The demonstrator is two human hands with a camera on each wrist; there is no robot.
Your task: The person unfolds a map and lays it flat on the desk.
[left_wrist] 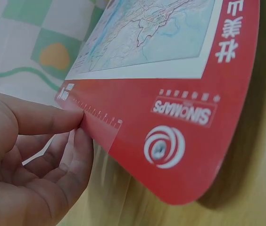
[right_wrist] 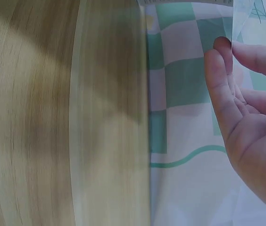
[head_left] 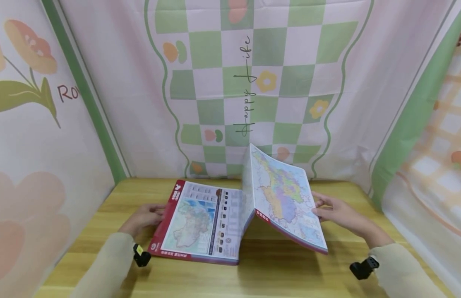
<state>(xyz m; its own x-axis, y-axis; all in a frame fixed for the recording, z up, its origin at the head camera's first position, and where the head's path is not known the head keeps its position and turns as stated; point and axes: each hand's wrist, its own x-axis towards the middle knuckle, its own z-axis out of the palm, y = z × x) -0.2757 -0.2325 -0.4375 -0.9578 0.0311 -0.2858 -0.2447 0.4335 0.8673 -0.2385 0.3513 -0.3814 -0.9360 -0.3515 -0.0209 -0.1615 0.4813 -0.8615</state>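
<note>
A red-bordered folding map [head_left: 195, 225] lies on the wooden table, its left panel nearly flat. The other panel [head_left: 286, 198] rises from the fold at a slant, showing a coloured regional map. At the left edge my left hand [head_left: 144, 219] pinches the red border between thumb and fingers; the left wrist view shows this grip beside a printed ruler [left_wrist: 97, 117] and the "SINOMAPS" label [left_wrist: 182, 113]. My right hand [head_left: 340, 213] holds the raised panel's outer edge. Seen edge-on in the right wrist view, that panel [right_wrist: 232, 23] sits between thumb and fingers.
Behind the wooden table [head_left: 282, 277] hangs a green-and-white checked cloth [head_left: 238, 82]. Printed fabric also stands along the left [head_left: 33, 145] and right [head_left: 439, 165] sides. A black wrist camera [head_left: 142, 255] is strapped on the left sleeve, another camera [head_left: 363, 268] on the right.
</note>
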